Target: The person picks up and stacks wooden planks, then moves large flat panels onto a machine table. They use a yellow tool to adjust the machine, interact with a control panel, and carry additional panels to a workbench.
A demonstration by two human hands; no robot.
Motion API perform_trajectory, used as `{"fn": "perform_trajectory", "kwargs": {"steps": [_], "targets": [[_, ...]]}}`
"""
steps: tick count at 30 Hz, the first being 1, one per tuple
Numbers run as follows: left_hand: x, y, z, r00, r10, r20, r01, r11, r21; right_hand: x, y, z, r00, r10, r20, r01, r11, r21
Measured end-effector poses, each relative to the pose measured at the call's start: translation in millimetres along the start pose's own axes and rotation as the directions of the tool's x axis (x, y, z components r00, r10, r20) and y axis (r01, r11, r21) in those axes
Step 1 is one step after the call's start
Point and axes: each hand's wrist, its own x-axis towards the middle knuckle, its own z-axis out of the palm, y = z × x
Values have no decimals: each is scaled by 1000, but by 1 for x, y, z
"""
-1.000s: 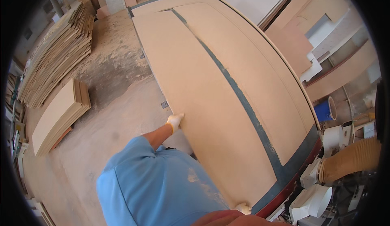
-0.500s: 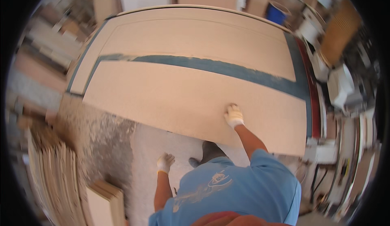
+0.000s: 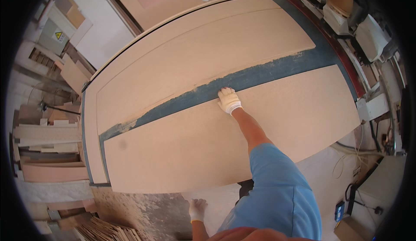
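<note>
Head view: the gloved right hand (image 3: pixel 228 100) is resting at the far long edge of the near board (image 3: pixel 182 154).
Its fingers are reaching just over that edge (whether they are clamping it, I cannot tell), while the gloved left hand (image 3: pixel 198 209) is hanging near the board's close edge, its fingers loosely apart and holding nothing that shows. The near board is lying flat on the dark blue-green worktable (image 3: pixel 331 54), whose bare strip is separating it from a far board (image 3: pixel 195 54). Farther out, a white panel (image 3: pixel 97 20) is leaning behind the table, and stacked boards (image 3: pixel 108 230) are standing at lower left.
</note>
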Motion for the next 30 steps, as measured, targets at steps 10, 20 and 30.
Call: {"fn": "perform_trajectory", "kwargs": {"steps": [10, 20, 30], "targets": [[65, 70, 54, 962, 257, -88, -268, 950, -162, -4, -12, 4, 998, 22, 60, -20, 999, -31], [16, -8, -41, 974, 226, -21, -227, 967, -113, -83, -35, -26, 937, 220, 273, -221, 975, -25], [0, -16, -45, 942, 176, -286, -237, 952, -195, -88, -33, -73, 768, 219, 602, -74, 964, -256]]}}
